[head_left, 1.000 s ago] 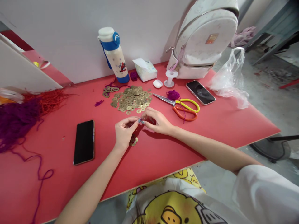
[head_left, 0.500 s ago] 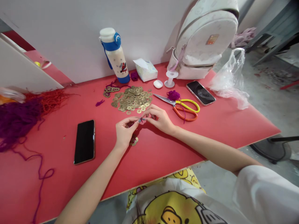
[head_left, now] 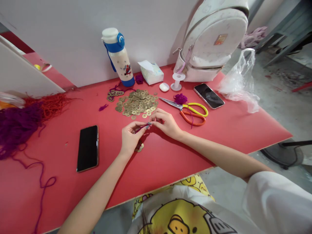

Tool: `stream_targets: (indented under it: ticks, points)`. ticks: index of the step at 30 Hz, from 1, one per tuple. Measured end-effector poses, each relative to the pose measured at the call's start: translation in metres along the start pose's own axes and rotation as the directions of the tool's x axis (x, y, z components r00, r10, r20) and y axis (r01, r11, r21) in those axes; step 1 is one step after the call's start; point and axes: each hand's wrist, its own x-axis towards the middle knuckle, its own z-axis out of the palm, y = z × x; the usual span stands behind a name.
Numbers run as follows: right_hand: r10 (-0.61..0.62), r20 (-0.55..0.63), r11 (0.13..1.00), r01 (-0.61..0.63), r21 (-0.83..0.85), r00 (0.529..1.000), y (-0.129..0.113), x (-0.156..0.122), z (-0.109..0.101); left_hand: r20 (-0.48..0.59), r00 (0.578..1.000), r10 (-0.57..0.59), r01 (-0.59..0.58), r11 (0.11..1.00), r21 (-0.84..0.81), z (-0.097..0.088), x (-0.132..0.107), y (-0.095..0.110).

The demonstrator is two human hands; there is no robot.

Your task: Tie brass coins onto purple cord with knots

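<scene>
One left hand [head_left: 131,136] and one right hand [head_left: 167,125] pinch yarn [head_left: 141,128] in front of the coins [head_left: 138,102]; behind them, rightward, the backpack [head_left: 212,53]'s label [head_left: 220,39] is too small to read.

Seemingly a small craft workshop, shown by a red table [head_left: 158,162] set against a pale wall [head_left: 73,42], purple yarn [head_left: 19,126] heaped up, coins [head_left: 138,101] piled, scissors [head_left: 179,106] laid out, gray floor [head_left: 275,100] dotted with bits [head_left: 280,75]

Bottle [head_left: 121,61] standing near tissue pack [head_left: 154,75]; white backpack [head_left: 211,50]
</scene>
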Motion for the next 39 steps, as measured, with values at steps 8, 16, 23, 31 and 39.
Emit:
stream_targets:
  ticks: [8, 16, 23, 31, 39]
  points:
    - [0.010, 0.057, 1.000, -0.011, 0.016, 0.998, 0.0008, 0.0006, 0.0018, -0.021, 0.997, 0.079, -0.078, 0.996, 0.051, -0.0022, 0.0043, -0.0051]
    - [0.004, 0.048, 0.998, -0.007, 0.066, 0.999, 0.0025, 0.0011, 0.0015, -0.004, 0.994, 0.109, -0.109, 0.994, 0.022, -0.0018, 0.0060, -0.0046]
    - [-0.022, -0.011, 0.997, 0.023, 0.072, 1.000, -0.0007, 0.0030, -0.0010, 0.008, 0.989, 0.145, -0.145, 0.987, 0.064, 0.0002, 0.0054, -0.0049]
    - [-0.047, -0.052, 0.996, 0.050, 0.068, 0.998, -0.0014, 0.0029, -0.0026, 0.013, 0.980, 0.197, -0.196, 0.966, 0.169, -0.0015, 0.0047, -0.0069]
    - [-0.102, -0.107, 0.993, 0.108, 0.049, 0.989, 0.0006, 0.0023, -0.0030, 0.019, 0.979, 0.203, -0.202, 0.957, 0.206, -0.0014, 0.0036, -0.0062]
